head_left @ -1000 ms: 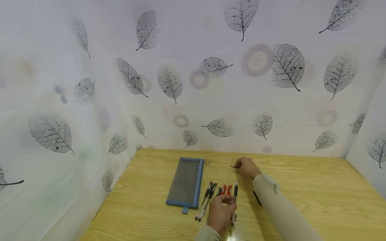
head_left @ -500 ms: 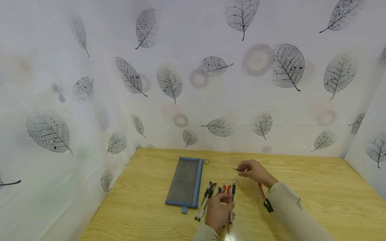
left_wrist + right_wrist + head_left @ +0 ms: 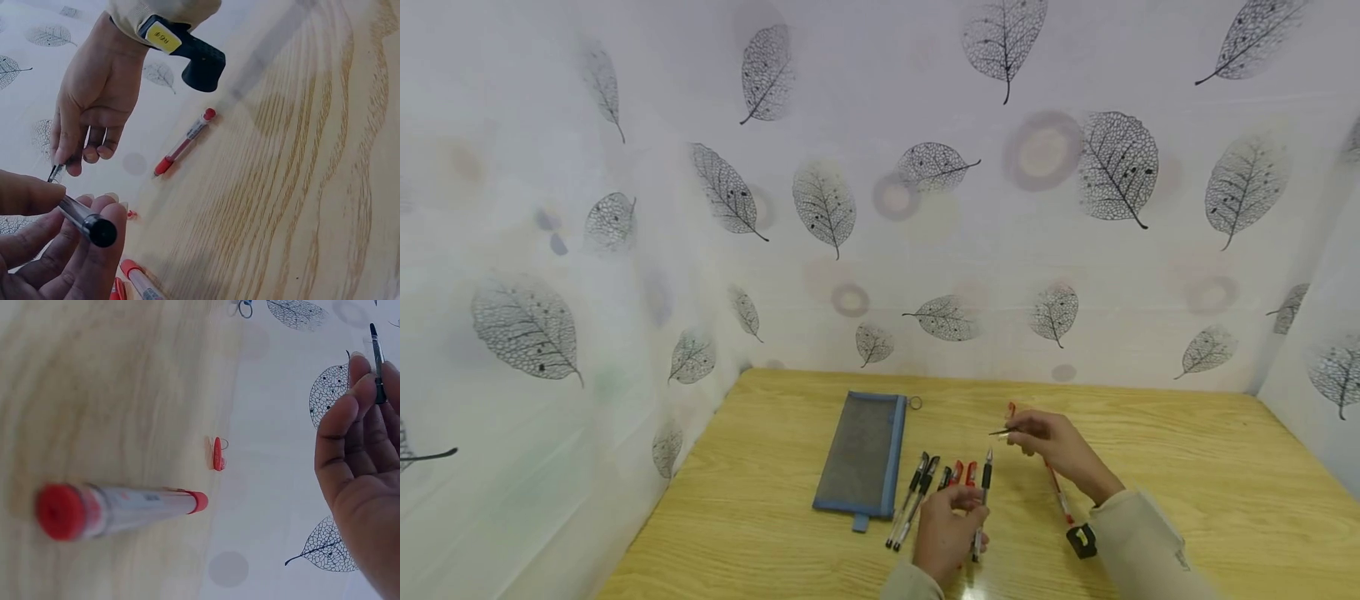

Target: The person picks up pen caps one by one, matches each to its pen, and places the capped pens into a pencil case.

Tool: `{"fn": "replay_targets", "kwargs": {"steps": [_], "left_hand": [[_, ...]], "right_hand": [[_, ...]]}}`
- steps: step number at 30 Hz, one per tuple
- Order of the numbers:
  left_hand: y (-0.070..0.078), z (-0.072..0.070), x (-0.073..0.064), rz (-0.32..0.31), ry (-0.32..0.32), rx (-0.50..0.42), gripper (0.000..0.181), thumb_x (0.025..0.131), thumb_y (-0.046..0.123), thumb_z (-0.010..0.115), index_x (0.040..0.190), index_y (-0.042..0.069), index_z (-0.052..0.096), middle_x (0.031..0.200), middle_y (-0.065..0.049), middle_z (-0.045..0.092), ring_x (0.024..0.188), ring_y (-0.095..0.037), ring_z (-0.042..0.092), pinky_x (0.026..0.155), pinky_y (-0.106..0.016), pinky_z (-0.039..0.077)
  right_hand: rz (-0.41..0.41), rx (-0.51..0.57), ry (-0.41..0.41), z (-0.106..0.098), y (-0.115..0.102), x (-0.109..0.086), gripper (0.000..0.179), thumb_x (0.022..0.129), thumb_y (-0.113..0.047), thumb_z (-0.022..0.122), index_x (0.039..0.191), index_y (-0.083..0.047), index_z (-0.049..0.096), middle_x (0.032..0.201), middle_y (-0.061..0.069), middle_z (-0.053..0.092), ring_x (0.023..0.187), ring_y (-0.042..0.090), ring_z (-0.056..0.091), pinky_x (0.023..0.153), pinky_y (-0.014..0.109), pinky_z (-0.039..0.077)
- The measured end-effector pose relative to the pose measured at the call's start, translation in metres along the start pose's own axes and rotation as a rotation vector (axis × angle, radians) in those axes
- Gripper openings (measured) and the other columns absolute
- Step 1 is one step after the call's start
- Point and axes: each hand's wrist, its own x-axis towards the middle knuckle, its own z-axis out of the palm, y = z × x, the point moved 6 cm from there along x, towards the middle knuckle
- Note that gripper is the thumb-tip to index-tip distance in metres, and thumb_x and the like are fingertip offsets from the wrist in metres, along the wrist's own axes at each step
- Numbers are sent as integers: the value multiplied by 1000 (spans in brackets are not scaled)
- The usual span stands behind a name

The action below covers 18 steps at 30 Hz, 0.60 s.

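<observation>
My left hand [image 3: 946,525] holds a clear-barrelled pen [image 3: 987,477] with a black grip, its bare tip pointing away from me. In the left wrist view, thumb and fingers pinch the barrel near its black end plug [image 3: 101,232]. Just beyond the tip, my right hand [image 3: 1062,448] pinches a small black pen cap [image 3: 377,356] by its wider end. Below that hand an uncapped red pen [image 3: 185,142] lies on the table. Its detached-looking red cap [image 3: 217,454] lies farther back. Capped red pens [image 3: 972,473] sit beside the left hand, partly hidden by it.
Two black pens [image 3: 917,492] lie side by side left of my left hand. A grey mesh zip pouch [image 3: 860,454] with blue edging and a ring lies farther left. Leaf-printed cloth [image 3: 880,250] hangs behind the wooden table [image 3: 1187,467]. A black camera mount sits at the right wrist.
My right hand has moved right and towards me with the black cap, away from the pen's line. The red pen and red cap have come into view. The left hand stays nearly still.
</observation>
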Motion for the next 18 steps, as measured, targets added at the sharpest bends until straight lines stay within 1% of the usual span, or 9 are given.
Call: {"fn": "replay_targets", "kwargs": {"steps": [5,9,11,15,18], "left_hand": [[1,2,-2,-4,-3,-1,15,85,1,68,99,6,70,82,-2,61,54,-12,60,51,-26,56],[3,3,-3,8,-19,-15,15,86,1,68,100,5,69,83,-2,61,54,-12,60,51,-26,56],[3,3,-3,9,-24,-9,15,86,1,68,100,5,69,82,-2,61,55,-12,60,51,-26,56],[2,3,-3,9,-30,3,15,86,2,68,100,6,70,82,-1,61,55,-12,61,51,-26,56],[0,3,-2,14,-43,0,14,86,3,68,100,6,70,83,-1,61,55,-12,60,51,-26,56]], "right_hand": [[13,77,102,2,4,-8,27,94,-18,63,108,5,60,97,17,68,82,26,65,73,37,56],[-29,131,158,5,3,-12,28,95,-15,62,110,8,62,97,15,70,82,25,66,74,36,56],[-43,149,169,7,2,-13,27,95,-15,61,110,8,62,95,12,70,81,22,65,73,35,56],[-42,152,165,12,1,-15,28,95,-15,61,112,8,64,93,5,71,80,17,64,72,34,56],[-16,159,145,15,1,-16,32,96,-17,61,115,8,63,98,7,71,84,19,64,75,35,56]]}}
